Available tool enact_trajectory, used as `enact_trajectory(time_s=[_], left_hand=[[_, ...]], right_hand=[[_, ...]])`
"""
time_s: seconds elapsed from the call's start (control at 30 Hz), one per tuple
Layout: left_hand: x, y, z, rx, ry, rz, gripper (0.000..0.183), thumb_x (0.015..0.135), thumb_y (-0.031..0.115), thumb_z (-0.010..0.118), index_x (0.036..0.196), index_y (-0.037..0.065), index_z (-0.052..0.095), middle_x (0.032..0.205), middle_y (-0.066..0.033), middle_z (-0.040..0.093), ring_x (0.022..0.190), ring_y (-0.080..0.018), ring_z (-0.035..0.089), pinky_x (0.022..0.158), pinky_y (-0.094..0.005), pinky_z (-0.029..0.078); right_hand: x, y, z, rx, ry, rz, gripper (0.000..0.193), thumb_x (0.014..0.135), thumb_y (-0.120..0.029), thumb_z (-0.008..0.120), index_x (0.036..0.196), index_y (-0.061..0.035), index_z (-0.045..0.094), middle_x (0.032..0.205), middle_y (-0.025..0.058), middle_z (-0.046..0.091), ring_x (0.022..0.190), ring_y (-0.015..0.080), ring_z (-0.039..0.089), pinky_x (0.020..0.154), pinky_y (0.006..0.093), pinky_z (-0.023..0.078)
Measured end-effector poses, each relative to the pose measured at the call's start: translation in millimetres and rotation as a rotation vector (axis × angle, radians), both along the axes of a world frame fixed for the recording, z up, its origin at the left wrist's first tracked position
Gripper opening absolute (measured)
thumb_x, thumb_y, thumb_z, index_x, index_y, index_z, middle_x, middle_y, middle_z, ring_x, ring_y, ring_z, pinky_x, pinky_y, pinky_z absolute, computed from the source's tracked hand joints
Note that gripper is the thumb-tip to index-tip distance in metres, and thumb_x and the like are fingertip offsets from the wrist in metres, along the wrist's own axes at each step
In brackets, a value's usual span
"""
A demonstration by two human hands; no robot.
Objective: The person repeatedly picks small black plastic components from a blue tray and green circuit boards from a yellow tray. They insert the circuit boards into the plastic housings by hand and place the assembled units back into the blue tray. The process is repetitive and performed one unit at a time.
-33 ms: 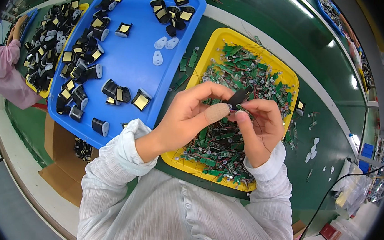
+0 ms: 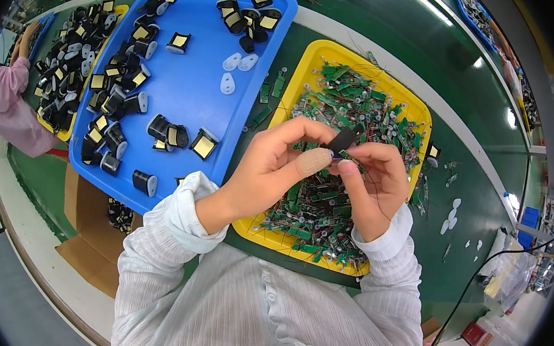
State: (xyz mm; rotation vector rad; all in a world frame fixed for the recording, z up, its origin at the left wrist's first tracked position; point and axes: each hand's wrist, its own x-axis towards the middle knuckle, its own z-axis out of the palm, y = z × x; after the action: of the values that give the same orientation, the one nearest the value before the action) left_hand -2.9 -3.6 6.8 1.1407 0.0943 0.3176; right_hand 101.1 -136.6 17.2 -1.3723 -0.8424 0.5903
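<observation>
Two-handed work above a yellow tray [image 2: 310, 62], the landmark for all places given here. The left hand [image 2: 257, 171], an adhesive bandage [image 2: 314, 162] on its thumb, has its fingers closed in a pinch on a small black housing [image 2: 342, 140], held over the middle of the tray. The right hand [image 2: 379, 192] meets it from the right, thumb and forefinger drawn nearly together at the housing's near end, beside thin wires [image 2: 377, 188]; exactly what they grip cannot be told. Heaped in the tray are green circuit boards [image 2: 356, 91] with wire leads. Left of the tray stands a blue tray [image 2: 192, 86] bearing black housings with pale yellow pads [image 2: 204, 144] and flat grey end caps [image 2: 227, 84]. Right of the tray, white oval pieces [image 2: 451, 218] lie on the green bench [image 2: 471, 180]. Far left of it, a co-worker's pink sleeve [image 2: 15, 76] shows.
</observation>
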Motion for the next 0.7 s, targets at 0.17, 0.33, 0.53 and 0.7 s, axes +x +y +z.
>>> enact_trajectory(time_s=[0.17,0.33,0.53,0.7], left_hand=[[0.8,0.4,-11.5,0.234,0.017,0.137,0.016,0.087,0.007,0.048,0.101,-0.001,0.047,0.098,-0.0068,0.050,0.087,-0.0126,0.050,0.078,-0.0260,0.043],[2.2,-0.7,-12.3,0.342,-0.046,0.245,0.013,0.086,0.006,0.050,0.097,0.000,0.046,0.095,-0.0080,0.049,0.084,-0.0138,0.049,0.075,-0.0255,0.042],[5.7,5.0,-13.8,0.392,-0.037,0.228,0.023,0.081,0.008,0.058,0.102,0.002,0.048,0.101,-0.0094,0.051,0.090,-0.0154,0.051,0.075,-0.0273,0.043],[4.3,6.5,-13.2,0.495,-0.075,0.329,0.033,0.075,0.011,0.066,0.103,0.004,0.051,0.097,-0.0076,0.056,0.088,-0.0166,0.054,0.071,-0.0270,0.043]], right_hand=[[0.1,3.4,3.3,-0.071,-0.145,-0.013,0.022,0.079,0.002,0.060,0.099,0.0020,0.053,0.089,0.0109,0.060,0.086,0.0176,0.062,0.076,0.0279,0.049],[5.3,2.0,2.3,-0.201,-0.317,0.001,0.018,0.078,-0.002,0.063,0.095,0.0005,0.059,0.087,0.0089,0.061,0.079,0.0150,0.061,0.072,0.0254,0.049],[8.0,5.3,2.2,-0.133,-0.018,-0.031,0.017,0.079,-0.001,0.062,0.096,0.0025,0.058,0.086,0.0090,0.060,0.080,0.0139,0.060,0.072,0.0251,0.049],[6.5,4.8,3.3,-0.061,-0.009,0.002,0.017,0.079,-0.001,0.061,0.095,0.0025,0.058,0.085,0.0089,0.059,0.079,0.0145,0.061,0.073,0.0266,0.050]])
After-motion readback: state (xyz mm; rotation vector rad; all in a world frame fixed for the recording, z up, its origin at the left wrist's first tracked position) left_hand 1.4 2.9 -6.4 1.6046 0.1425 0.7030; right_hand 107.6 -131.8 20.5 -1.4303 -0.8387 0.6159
